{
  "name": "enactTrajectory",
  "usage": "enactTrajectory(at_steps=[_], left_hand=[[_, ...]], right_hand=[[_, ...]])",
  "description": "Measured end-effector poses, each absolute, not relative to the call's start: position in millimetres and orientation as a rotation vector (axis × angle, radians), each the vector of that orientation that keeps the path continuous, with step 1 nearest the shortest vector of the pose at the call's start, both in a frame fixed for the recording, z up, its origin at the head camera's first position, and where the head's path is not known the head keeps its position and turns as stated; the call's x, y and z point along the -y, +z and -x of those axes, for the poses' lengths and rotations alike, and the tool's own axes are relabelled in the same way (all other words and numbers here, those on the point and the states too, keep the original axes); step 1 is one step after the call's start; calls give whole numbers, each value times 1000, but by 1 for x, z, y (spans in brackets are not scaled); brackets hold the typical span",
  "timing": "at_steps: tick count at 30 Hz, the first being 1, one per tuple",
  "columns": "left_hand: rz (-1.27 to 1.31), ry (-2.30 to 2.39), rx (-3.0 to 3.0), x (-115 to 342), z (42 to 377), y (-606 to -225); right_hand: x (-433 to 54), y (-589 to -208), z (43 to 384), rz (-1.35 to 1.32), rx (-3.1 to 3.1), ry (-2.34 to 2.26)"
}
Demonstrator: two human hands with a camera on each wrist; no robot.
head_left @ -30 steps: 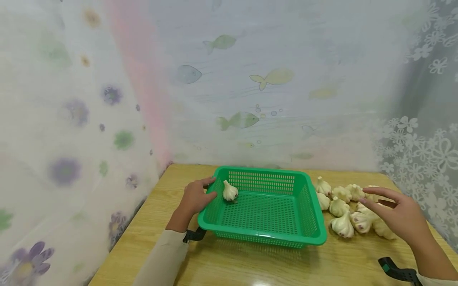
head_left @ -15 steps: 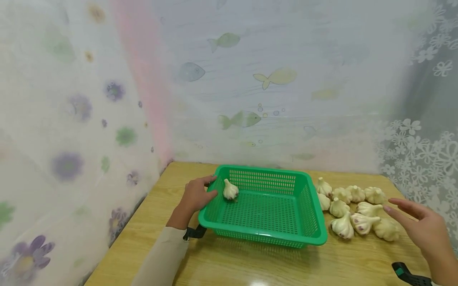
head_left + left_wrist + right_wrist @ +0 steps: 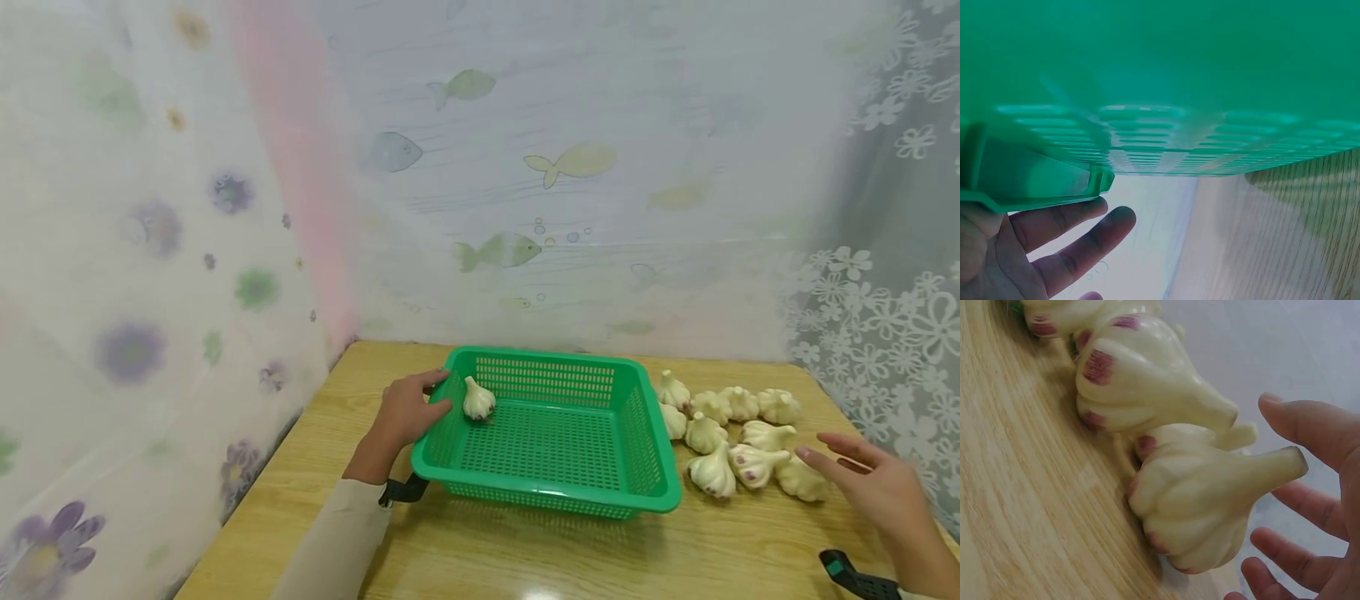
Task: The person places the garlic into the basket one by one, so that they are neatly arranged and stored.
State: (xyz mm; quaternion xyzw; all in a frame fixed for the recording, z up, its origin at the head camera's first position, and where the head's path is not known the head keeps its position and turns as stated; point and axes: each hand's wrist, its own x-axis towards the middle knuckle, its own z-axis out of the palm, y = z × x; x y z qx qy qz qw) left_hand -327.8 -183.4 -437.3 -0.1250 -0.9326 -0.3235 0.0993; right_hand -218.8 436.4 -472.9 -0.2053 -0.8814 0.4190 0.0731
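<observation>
A green plastic basket (image 3: 555,492) stands on the table, with one garlic bulb (image 3: 478,400) inside by its left wall. My left hand (image 3: 405,410) holds the basket's left rim, thumb over the edge. In the left wrist view, fingers (image 3: 1079,256) of that hand extend below the rim; the thumb is hidden. To the basket's right lies a group of several pale garlic bulbs. My right hand (image 3: 881,487) is beside the nearest right bulb (image 3: 802,477), fingers spread and holding nothing. In the right wrist view, this bulb's stem (image 3: 1272,470) points between thumb and fingers.
The wooden table (image 3: 480,554) ends at a pale curtain (image 3: 585,292) with printed fish behind it. A flowered curtain (image 3: 150,333) hangs on the left. Other garlic bulbs (image 3: 753,464) lie close together between the basket and my right hand.
My right hand has moved right and toward me from over the garlic group, and now sits lower beside the rightmost front bulb. My left hand stays at the basket's rim.
</observation>
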Motion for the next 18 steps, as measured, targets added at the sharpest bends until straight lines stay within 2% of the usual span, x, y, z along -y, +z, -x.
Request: enactTrajectory(at_steps=[18], left_hand=[[352, -959, 2776, 184, 328, -437]], right_hand=[[-446, -479, 214, 470, 2785, 1335]])
